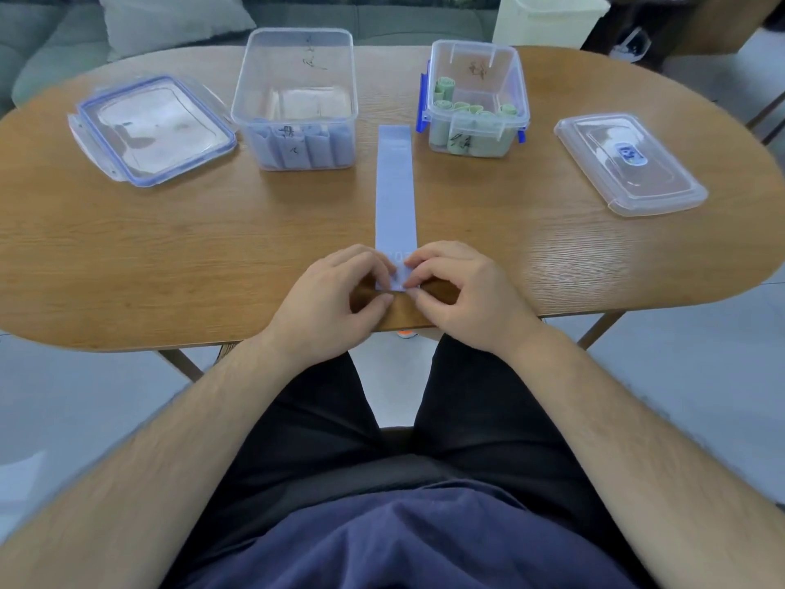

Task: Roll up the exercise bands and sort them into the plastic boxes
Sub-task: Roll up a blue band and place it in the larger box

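A long light-blue exercise band (395,189) lies flat on the wooden table (170,257), running from the near edge toward the boxes. My left hand (335,295) and my right hand (458,291) both pinch its near end, which is folded over into a small first turn. The clear box on the left (297,65) holds several rolled blue bands. The smaller clear box with blue clips (478,61) holds several rolled green bands.
A blue-rimmed lid (155,129) lies at the far left of the table. A plain clear lid (628,163) lies at the right. A sofa with a cushion and a pale bin stand behind the table.
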